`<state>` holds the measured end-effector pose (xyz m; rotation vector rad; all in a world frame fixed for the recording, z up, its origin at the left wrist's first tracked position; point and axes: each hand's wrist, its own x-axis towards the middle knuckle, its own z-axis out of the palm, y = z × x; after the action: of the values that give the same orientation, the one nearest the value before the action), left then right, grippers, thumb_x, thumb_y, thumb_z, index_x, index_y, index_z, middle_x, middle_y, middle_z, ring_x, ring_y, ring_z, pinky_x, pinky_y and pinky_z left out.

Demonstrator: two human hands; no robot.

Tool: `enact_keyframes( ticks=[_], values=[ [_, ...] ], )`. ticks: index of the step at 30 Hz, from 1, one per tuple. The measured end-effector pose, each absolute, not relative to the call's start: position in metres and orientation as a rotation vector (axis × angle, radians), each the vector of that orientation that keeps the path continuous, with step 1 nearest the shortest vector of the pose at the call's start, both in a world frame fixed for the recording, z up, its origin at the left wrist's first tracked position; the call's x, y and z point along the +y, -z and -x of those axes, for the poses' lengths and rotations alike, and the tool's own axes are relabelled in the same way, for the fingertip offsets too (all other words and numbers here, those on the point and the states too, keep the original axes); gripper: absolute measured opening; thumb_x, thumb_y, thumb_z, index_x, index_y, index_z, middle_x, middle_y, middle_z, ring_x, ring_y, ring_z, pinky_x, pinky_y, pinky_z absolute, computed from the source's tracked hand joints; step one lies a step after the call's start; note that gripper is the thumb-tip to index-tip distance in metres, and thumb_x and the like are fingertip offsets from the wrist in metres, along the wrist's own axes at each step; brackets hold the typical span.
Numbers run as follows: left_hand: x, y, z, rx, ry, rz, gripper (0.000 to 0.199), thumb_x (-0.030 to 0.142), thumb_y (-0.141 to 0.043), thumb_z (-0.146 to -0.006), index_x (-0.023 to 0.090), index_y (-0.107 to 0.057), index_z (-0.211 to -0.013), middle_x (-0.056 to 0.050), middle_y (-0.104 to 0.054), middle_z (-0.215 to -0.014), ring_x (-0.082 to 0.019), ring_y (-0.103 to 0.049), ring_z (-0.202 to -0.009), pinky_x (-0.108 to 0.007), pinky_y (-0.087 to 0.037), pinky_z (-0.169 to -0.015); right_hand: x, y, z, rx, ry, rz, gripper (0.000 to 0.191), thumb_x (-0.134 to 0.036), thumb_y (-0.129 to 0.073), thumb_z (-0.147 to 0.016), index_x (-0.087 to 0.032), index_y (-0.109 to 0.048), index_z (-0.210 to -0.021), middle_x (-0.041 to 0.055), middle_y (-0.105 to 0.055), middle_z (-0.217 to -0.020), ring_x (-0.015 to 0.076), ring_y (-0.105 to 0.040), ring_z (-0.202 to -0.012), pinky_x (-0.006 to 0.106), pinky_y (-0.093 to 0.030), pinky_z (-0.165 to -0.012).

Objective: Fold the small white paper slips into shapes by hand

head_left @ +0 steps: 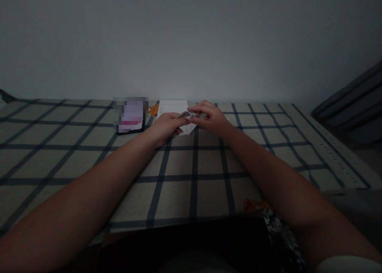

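Both hands meet near the far middle of the table, over a folded piece of white paper. My left hand grips the paper from the left, thumb on top. From the right, my right hand pinches the paper's upper edge between thumb and fingers. The paper is tilted, with a raised fold between the hands; its exact shape is partly hidden by the fingers. Just behind lies a stack of white sheets, flat on the cloth and partly covered by my left hand.
A phone-like device with a blurred, lit screen lies to the left. An orange item sits beside the sheets. A checked cloth covers the table, which meets a plain wall. Another orange thing is near my right forearm.
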<state>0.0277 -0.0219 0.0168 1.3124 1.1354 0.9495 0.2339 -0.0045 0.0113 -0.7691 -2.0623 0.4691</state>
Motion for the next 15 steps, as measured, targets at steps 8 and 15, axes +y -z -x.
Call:
enact_keyframes(
  ticks=[8,15],
  values=[
    [-0.0209,-0.0131,-0.0289,1.091,-0.862,-1.354,0.023,0.036,-0.083,-0.07,0.017,-0.073,-0.076,-0.002,-0.067,-0.067,-0.009,-0.049,-0.051,-0.023,-0.031,-0.048,-0.0045,-0.0121,-0.2316,-2.05,-0.458,0.875,0.034,-0.048,-0.067,-0.094,-0.017,-0.079,-0.1,0.0068,-0.075,-0.095,0.0172,-0.064,-0.086,0.03,-0.05,-0.077],
    [-0.0228,-0.0155,-0.0307,1.073,-0.879,-1.351,0.026,0.038,-0.084,-0.071,0.017,-0.069,-0.073,-0.001,-0.064,-0.066,-0.008,-0.048,-0.05,-0.022,-0.029,-0.045,-0.0043,-0.0079,-0.2288,-1.927,-0.681,0.931,0.033,-0.042,-0.071,-0.089,-0.015,-0.078,-0.106,0.0087,-0.078,-0.1,0.0179,-0.07,-0.087,0.031,-0.054,-0.079]
  ],
)
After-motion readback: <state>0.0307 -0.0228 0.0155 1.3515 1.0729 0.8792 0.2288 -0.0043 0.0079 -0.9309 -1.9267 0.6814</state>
